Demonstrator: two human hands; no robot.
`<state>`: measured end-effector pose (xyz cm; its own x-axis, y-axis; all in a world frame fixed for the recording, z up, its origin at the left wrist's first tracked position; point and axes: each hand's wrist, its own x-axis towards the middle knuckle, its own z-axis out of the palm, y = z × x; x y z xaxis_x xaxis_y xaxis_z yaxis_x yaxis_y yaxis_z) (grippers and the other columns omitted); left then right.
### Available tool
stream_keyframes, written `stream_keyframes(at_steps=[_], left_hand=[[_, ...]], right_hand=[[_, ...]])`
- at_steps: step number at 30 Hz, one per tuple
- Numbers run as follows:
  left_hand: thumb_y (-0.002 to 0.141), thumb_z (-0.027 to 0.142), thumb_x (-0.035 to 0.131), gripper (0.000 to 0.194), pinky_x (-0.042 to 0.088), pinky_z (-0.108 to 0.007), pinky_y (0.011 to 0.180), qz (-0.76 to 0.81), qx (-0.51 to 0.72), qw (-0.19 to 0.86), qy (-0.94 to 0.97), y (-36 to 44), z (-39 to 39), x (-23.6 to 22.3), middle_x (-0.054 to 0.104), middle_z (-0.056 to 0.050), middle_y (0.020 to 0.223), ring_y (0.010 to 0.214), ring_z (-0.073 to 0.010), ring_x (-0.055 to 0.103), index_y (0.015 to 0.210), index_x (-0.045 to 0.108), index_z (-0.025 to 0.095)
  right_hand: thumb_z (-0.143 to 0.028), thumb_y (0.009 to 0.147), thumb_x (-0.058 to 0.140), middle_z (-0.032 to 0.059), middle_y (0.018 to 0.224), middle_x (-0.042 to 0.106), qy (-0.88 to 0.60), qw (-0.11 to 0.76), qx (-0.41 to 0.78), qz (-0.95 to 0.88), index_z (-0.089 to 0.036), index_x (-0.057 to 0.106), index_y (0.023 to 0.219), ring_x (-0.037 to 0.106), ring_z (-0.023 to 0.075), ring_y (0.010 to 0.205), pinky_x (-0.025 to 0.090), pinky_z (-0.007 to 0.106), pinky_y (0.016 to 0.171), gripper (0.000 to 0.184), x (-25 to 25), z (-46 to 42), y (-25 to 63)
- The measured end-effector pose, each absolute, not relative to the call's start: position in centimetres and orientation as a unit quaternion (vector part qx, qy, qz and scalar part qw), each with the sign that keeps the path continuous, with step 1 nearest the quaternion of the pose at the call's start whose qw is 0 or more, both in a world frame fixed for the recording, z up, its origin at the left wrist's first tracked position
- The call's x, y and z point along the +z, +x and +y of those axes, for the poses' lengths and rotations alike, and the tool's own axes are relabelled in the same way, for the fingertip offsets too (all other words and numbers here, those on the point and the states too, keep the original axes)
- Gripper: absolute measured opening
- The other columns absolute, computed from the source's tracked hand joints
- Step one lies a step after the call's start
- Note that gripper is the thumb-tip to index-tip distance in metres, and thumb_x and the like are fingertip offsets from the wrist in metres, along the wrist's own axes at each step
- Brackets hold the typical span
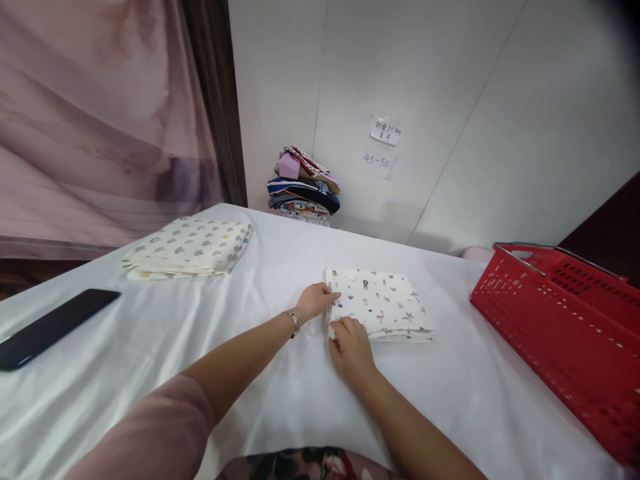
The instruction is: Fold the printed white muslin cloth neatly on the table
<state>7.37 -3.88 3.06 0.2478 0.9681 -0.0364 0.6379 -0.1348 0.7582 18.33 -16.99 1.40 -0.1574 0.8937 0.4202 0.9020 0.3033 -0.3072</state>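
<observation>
A white folded cloth [380, 303] printed with small palm trees and animals lies flat on the white-covered table. At its left edge, my left hand [315, 301] pinches the layers, the thumb lying over the top. Closer to me, my right hand [353, 350] has its fingers curled on the near left corner of the same cloth. The undersides of the fingers are partly hidden. Farther left rests another folded cloth [193, 247], white with grey mouse-head shapes, which neither hand touches.
A red perforated basket [555, 327] with metal handles stands at the right. On the left lies a dark flat slab [55, 327]. A stack of folded fabrics [305, 190] is against the wall beyond the table [270, 400]. Paper notes [384, 131] hang on the wall; a pink curtain [100, 120] hangs left.
</observation>
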Motion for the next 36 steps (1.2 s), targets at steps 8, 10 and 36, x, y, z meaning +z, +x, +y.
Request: stream_keyframes(at_steps=[8, 10, 36], left_hand=[[0.072, 0.032, 0.054, 0.017, 0.037, -0.022, 0.053, 0.587, 0.240, 0.346, 0.691, 7.7, -4.3, 2.6, 0.060, 0.001, 0.064, 0.060, -0.0119, 0.054, 0.063, 0.052, 0.018], [0.072, 0.033, 0.055, 0.018, 0.037, -0.022, 0.052, 0.592, 0.233, 0.350, 0.687, 7.5, -4.4, 2.5, 0.060, 0.000, 0.063, 0.059, -0.0122, 0.054, 0.062, 0.052, 0.018], [0.068, 0.050, 0.060, 0.032, 0.037, -0.022, 0.055, 0.595, 0.205, 0.349, 0.694, 7.0, -7.3, 2.8, 0.064, 0.000, 0.069, 0.064, -0.0136, 0.057, 0.075, 0.058, 0.019]], right_hand=[[-0.011, 0.074, 0.050, 0.0053, 0.092, 0.051, -0.587, 0.264, -0.010, -0.765, -0.019, 0.056, 0.104, 0.044, 0.0201, 0.086, 0.034, 0.032, 0.074, 0.031, 1.6, -17.1, 18.4], [-0.011, 0.074, 0.050, 0.0051, 0.091, 0.051, -0.585, 0.265, -0.009, -0.767, -0.019, 0.056, 0.103, 0.043, 0.0199, 0.085, 0.034, 0.032, 0.074, 0.030, 1.6, -17.1, 18.4], [-0.011, 0.073, 0.051, 0.0040, 0.085, 0.049, -0.574, 0.266, -0.032, -0.774, -0.019, 0.057, 0.097, 0.043, 0.0188, 0.080, 0.032, 0.030, 0.068, 0.026, 1.3, -16.9, 18.5]])
